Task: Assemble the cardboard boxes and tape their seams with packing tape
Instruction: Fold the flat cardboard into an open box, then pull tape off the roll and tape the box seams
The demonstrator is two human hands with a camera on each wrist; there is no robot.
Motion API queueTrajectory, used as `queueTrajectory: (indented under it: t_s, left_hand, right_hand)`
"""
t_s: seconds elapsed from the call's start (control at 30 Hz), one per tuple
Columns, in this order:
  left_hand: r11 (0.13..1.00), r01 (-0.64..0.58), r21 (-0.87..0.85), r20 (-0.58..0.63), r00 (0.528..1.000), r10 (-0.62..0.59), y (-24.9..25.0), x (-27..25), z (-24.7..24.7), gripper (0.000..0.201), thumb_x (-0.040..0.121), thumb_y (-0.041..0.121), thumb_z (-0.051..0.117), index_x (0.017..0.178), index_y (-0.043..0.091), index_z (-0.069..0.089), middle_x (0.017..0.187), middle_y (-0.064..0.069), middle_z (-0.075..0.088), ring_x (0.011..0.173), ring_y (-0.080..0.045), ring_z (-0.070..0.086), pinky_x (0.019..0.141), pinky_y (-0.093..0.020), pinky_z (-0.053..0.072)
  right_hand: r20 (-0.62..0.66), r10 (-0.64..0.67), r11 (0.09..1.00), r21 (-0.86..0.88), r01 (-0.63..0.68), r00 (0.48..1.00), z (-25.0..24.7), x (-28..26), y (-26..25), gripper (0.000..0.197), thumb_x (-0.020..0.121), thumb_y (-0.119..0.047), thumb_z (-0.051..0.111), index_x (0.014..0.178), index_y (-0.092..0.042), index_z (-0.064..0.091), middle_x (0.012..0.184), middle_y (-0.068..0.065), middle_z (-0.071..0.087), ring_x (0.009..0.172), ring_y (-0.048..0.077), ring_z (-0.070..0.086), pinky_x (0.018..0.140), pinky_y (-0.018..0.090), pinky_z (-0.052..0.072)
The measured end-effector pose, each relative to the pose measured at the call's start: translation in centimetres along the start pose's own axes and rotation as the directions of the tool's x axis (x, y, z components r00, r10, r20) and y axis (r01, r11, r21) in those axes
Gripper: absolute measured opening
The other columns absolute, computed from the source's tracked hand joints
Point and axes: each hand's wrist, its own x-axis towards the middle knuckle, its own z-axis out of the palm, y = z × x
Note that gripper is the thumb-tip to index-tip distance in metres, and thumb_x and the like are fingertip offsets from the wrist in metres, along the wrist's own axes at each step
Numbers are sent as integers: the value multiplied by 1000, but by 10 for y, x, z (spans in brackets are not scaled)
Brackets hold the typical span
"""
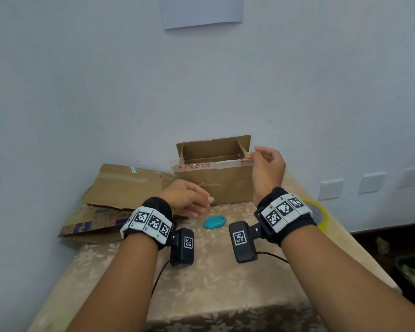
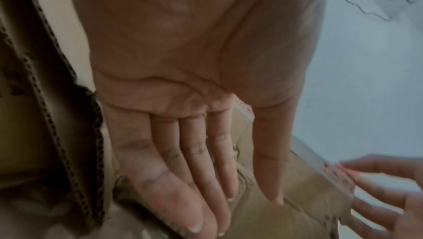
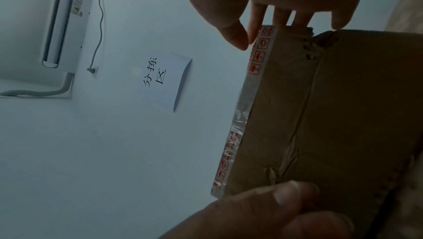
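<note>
my right hand pinches the taped corner of the open cardboard box by the wall; my left hand, fingers loose and empty, hovers before it. assembly underway, i judge; next, fold the flaps shut.

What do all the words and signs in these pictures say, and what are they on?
"分拣区": black writing on the white paper sheet on the wall.
Red handling symbols and red characters on the tape strip along the open box rim: characters too small to read.
Teal print on the flattened cardboard: too blurred.
</note>
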Motion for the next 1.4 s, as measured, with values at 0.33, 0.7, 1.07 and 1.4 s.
queueTrajectory:
  t_s: [0.33, 0.7, 1.07, 1.4]
  left_hand:
    - [932, 22, 361, 101, 993, -63, 4, 12, 22, 34, 80, 16, 88, 110, 17, 74, 107, -7, 75, 96, -19, 70, 77, -32, 58]
    - [888, 10, 459, 91, 994, -59, 6, 18, 29, 30, 82, 18, 87, 109, 17, 75, 109, -2, 72, 102, -20, 68, 83, -33, 61]
    - [947, -258, 193, 253, 945, 206, 51, 2, 48, 22, 94, 32, 73, 114, 22, 72, 109, -2, 77, 98, -18, 73, 82, -33, 59]
    - [946, -259, 195, 313, 931, 190, 58, 6, 79, 25, 96, 28, 72, 119, 18, 72, 116, -11, 75, 97, -20, 70, 83, -35, 60]
  right_hand:
    - [-34, 68, 997, 35, -67, 997, -10, 2, -1, 17, 95, -9, 63, 97, -25, 66, 111, 4, 70, 100, 24, 70, 85, 40, 59]
    - [-75, 121, 993, 2, -122, 990, -25, 5, -8, 14, 98, -8, 57, 107, -17, 62, 95, -8, 61, 82, 6, 57, 61, 17, 39]
    - [46, 359, 885, -335, -324, 932, -45, 12, -23, 29, 94, -15, 52, 120, -1, 55, 121, 15, 55, 105, 31, 50, 93, 43, 43]
    - [174, 489, 775, -536, -334, 855, -65, 7, -36, 39, 100, -20, 49, 135, -4, 55, 115, 12, 60, 95, 23, 57, 92, 38, 41]
